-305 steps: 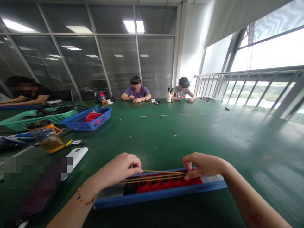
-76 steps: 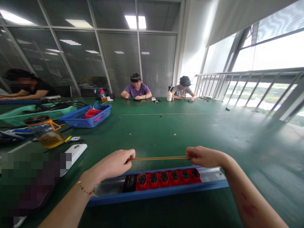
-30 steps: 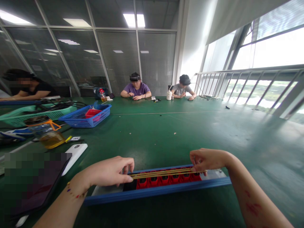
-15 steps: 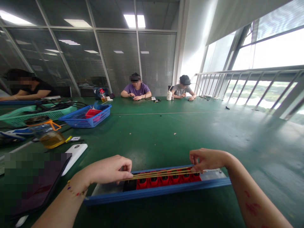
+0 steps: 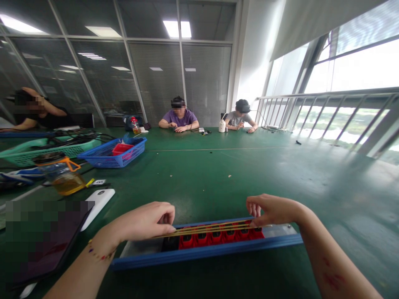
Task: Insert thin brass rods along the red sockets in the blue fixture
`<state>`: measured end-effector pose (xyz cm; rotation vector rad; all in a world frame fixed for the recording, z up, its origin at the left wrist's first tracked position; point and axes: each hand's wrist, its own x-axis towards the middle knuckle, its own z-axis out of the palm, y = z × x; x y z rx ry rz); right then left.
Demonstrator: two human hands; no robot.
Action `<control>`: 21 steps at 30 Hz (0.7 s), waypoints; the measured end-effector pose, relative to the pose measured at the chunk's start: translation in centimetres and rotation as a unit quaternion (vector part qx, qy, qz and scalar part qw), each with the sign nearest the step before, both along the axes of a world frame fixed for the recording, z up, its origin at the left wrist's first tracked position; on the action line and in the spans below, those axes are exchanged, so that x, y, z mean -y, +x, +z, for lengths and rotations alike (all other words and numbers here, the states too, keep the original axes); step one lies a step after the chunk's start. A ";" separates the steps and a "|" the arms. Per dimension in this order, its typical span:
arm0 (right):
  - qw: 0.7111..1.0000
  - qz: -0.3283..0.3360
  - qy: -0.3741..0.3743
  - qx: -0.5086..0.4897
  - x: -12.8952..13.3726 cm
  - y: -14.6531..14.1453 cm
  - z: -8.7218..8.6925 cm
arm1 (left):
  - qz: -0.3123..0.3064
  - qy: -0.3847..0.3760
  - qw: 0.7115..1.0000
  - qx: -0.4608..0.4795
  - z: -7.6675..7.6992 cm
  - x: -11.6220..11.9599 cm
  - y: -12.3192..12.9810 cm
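Several thin tan strands [image 5: 215,228], perhaps sticks or bands, stretch between my hands just above a long blue-edged tray [image 5: 202,254]. Their left ends are pinched between the thumb and fingers of my left hand [image 5: 146,221]. At the right ends, my right hand [image 5: 271,211] has its thumb on the strands and its fingers curled over; part of that grip is hidden. Inside the tray, below the strands, sits a row of red holders [image 5: 216,237] with dark centres. A black block [image 5: 170,244] lies left of this row, near my left fingertips.
At left on the green table [image 5: 193,178] are a dark-screened device [image 5: 46,245], a white power bank [image 5: 98,207], a jar of amber liquid [image 5: 67,182], a blue basket [image 5: 109,160] and a green basket [image 5: 28,154]. Several people sit around the far side.
My right hand has shifted slightly left, its fingers a little more apart from the thumb. My left hand has barely moved. The person at far left has raised an arm to the head.
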<state>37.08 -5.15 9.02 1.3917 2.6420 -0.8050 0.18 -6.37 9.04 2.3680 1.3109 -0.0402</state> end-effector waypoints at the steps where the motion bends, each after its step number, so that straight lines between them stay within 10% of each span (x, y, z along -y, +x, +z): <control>1: 1.000 -0.001 0.016 -0.004 0.1 -0.2 0.2 | 0.003 0.011 1.000 0.006 0.0 0.1 0.2; 21: 0.981 0.049 0.185 -0.027 2.8 -2.9 2.2 | -0.007 0.140 0.990 0.030 0.5 0.9 1.5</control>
